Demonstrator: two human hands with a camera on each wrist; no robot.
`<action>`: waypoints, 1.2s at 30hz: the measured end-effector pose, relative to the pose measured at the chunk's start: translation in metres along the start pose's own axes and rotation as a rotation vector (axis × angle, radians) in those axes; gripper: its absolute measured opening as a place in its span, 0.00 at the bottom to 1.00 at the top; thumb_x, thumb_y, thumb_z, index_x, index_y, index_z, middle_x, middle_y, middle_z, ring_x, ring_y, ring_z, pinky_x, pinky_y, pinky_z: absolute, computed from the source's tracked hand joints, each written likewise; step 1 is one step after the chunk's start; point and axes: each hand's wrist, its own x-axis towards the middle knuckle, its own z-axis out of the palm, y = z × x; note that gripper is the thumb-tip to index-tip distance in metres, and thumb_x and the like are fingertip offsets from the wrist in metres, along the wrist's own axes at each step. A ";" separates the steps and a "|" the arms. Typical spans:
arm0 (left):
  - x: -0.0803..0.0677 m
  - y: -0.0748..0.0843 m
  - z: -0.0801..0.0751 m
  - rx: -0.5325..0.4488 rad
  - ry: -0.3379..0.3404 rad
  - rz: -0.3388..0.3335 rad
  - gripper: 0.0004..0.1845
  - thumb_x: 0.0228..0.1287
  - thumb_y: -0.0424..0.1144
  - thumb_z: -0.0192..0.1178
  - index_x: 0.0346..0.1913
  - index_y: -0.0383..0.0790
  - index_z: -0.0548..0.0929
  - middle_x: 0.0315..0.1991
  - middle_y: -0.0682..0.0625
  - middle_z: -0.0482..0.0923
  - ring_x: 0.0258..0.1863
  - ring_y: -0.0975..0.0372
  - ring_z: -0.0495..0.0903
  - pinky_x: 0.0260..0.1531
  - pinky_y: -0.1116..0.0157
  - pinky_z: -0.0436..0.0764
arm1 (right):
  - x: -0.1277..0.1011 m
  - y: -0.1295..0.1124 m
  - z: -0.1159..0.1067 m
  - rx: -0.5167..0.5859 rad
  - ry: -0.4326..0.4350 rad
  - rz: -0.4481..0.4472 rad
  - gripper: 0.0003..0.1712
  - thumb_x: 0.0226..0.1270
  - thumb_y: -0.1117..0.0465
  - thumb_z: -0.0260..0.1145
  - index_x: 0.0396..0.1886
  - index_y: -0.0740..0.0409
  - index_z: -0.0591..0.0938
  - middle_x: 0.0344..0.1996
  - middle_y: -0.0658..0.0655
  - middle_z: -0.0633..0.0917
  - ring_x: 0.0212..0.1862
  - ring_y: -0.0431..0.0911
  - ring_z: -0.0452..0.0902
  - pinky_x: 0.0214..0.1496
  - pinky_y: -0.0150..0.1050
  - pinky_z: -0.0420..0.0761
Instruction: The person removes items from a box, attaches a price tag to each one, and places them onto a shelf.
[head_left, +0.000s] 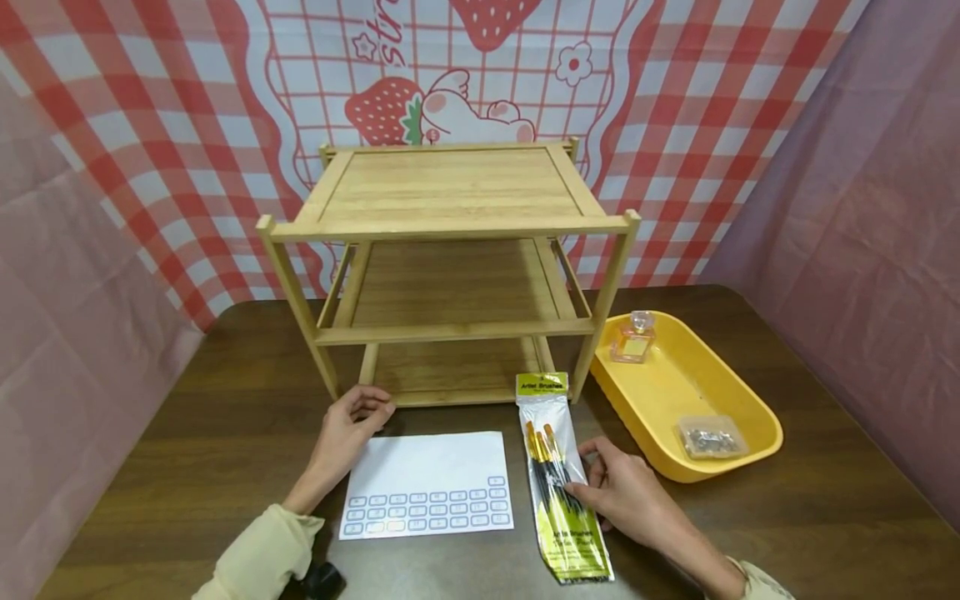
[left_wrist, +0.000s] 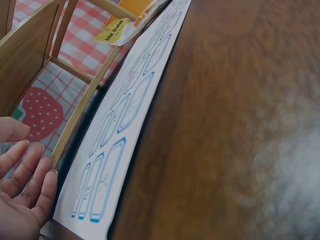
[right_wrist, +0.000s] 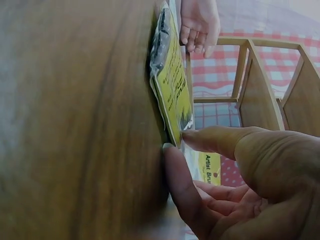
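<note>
Brown table (head_left: 187,433), right hand (head_left: 626,492) pinching brush packet (head_left: 558,475)

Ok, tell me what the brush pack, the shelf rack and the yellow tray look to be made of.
Brush pack: a clear glossy plastic sleeve, by its glare and the brushes showing through, with what looks like a yellow printed card header. The right hand pinches its edge.
Shelf rack: light wood, perhaps bamboo, matte, with visible grain.
Yellow tray: probably moulded plastic, smooth, with rounded edges.
</note>
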 end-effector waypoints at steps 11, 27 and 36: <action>-0.001 0.002 -0.007 0.054 0.009 0.030 0.09 0.71 0.34 0.66 0.48 0.32 0.84 0.41 0.45 0.84 0.42 0.58 0.81 0.47 0.67 0.79 | 0.003 -0.003 -0.007 -0.207 0.105 -0.054 0.22 0.58 0.65 0.80 0.49 0.62 0.79 0.22 0.43 0.77 0.24 0.35 0.72 0.27 0.33 0.77; -0.006 0.003 -0.024 0.211 -0.071 0.055 0.09 0.68 0.30 0.67 0.49 0.33 0.83 0.40 0.46 0.84 0.41 0.56 0.82 0.38 0.66 0.81 | 0.021 -0.011 -0.008 -0.259 0.114 -0.264 0.20 0.60 0.62 0.80 0.47 0.61 0.82 0.31 0.46 0.77 0.33 0.39 0.73 0.33 0.35 0.78; -0.008 -0.002 -0.029 0.353 -0.088 0.173 0.09 0.66 0.28 0.69 0.47 0.33 0.84 0.38 0.47 0.83 0.40 0.57 0.81 0.40 0.59 0.83 | 0.034 -0.017 -0.001 -0.281 0.062 -0.343 0.16 0.63 0.58 0.79 0.46 0.58 0.83 0.36 0.49 0.82 0.39 0.43 0.79 0.39 0.37 0.83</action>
